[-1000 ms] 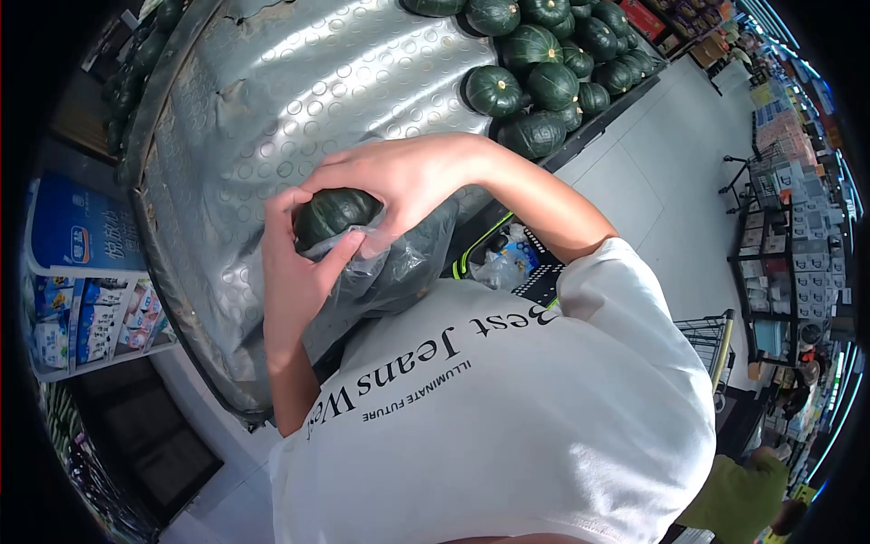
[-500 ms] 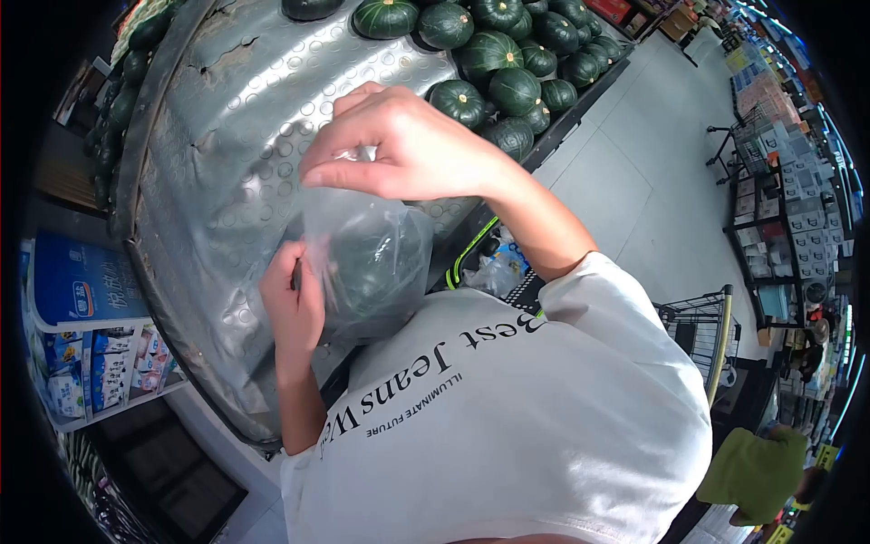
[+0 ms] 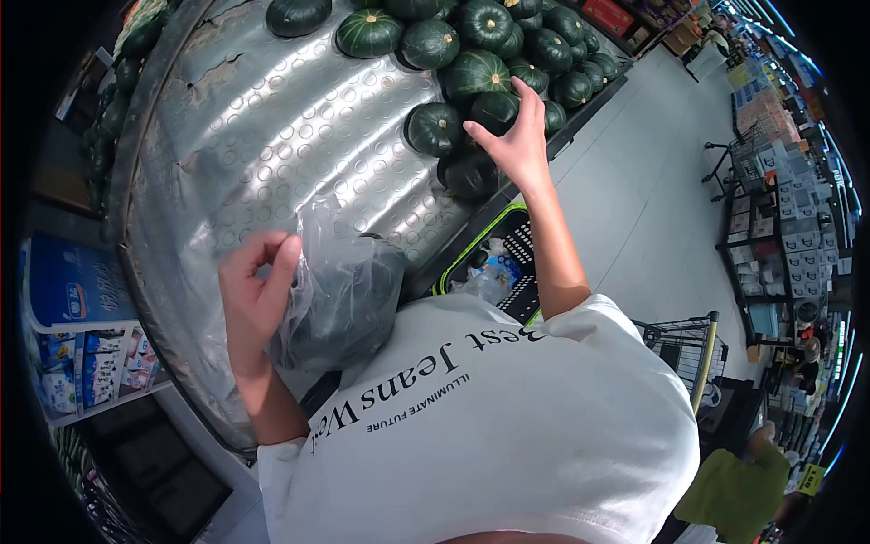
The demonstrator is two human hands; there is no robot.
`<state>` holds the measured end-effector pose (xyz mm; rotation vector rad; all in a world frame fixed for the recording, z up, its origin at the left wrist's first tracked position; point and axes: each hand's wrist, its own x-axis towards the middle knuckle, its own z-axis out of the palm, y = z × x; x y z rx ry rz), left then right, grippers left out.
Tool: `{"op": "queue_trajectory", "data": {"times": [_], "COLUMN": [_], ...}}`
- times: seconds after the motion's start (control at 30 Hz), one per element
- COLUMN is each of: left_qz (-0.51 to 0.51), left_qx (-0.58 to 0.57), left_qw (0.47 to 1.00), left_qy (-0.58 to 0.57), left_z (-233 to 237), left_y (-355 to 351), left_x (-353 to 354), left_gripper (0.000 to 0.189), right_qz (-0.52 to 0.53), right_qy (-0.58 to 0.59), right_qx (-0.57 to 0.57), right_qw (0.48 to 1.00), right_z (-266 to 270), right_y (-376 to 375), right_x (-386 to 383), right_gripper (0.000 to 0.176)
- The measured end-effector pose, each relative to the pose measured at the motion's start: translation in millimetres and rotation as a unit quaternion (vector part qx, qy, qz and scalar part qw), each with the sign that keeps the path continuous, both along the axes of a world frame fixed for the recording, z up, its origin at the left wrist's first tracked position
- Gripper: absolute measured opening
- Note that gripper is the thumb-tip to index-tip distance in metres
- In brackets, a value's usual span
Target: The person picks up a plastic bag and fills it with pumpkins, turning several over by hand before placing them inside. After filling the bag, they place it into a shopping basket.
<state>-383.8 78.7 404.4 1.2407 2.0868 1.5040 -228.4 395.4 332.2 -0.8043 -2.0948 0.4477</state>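
Seen from above, a person in a white T-shirt [image 3: 507, 408] leans over a supermarket tabletop [image 3: 263, 154] covered in shiny grey matting with raised circles. Dark green, round squashes [image 3: 430, 43] are heaped at its far right.

The right hand [image 3: 518, 150] reaches to the near side of that heap, thumb and fingers spread wide in an open curve around a squash [image 3: 495, 112]. Whether the fingertips touch the rind is unclear.

At the near edge, close to the shirt, a thin, cloudy plastic bag [image 3: 333, 304] bulges with dark green, rounded contents, apparently squash. The left hand [image 3: 257, 286] pinches its crumpled upper edge between thumb and curled fingers.

The squash looks hard, solid and fairly heavy for its size, with a smooth, shallowly ribbed rind that could slip or roll under a light fingertip grip. A broad hold around its widest part, thumb opposite fingers, would suit it better than the small stem. The bag seems limp, slick and easily torn; its gathered top gives a handhold, but the weight would be safer with a palm underneath.

Beside the tabletop, to the right, is a green-rimmed basket [image 3: 445, 273] containing packaged goods [image 3: 494, 275].
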Motion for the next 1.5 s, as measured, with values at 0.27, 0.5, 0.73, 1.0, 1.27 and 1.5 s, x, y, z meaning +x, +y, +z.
{"op": "queue_trajectory", "data": {"times": [0.27, 0.5, 0.73, 1.0, 1.27, 1.5], "left_qz": [-0.102, -0.173, -0.139, -0.151, -0.117, 0.114], "left_qx": [0.027, -0.098, -0.05, 0.226, 0.183, -0.009], "left_qw": [0.988, 0.884, 0.863, 0.71, 0.791, 0.978], "left_qy": [-0.114, -0.424, -0.483, -0.65, -0.572, -0.177], "left_z": [5.1, -1.1, 36.8, 26.2, 24.1, 37.1], "left_y": [137.3, 168.4, 109.8, 31.6, -1.6, -37.4], "left_x": [-12.7, -17.0, -21.3, -27.2, -23.2, -14.8], "left_gripper": [0.023, 0.065, 0.067, 0.054, 0.072, 0.083], "right_qz": [-0.005, 0.24, 0.443, 0.55, 0.657, 0.634], "right_qy": [-0.069, 0.198, 0.351, 0.299, 0.153, 0.041], "right_qx": [-0.11, -0.329, -0.359, -0.275, -0.294, -0.495], "right_qw": [0.991, 0.892, 0.743, 0.73, 0.676, 0.593], "right_z": [-29.6, 6.4, 36.4, 70.2, 101.6, 122.2], "right_y": [41.2, -24.1, -90.5, -143.5, -146.3, -154.8], "right_x": [-7.2, -15.5, -64.3, -112.0, -132.5, -124.3], "right_gripper": [0.092, 0.084, 0.096, 0.086, 0.071, 0.062]}}
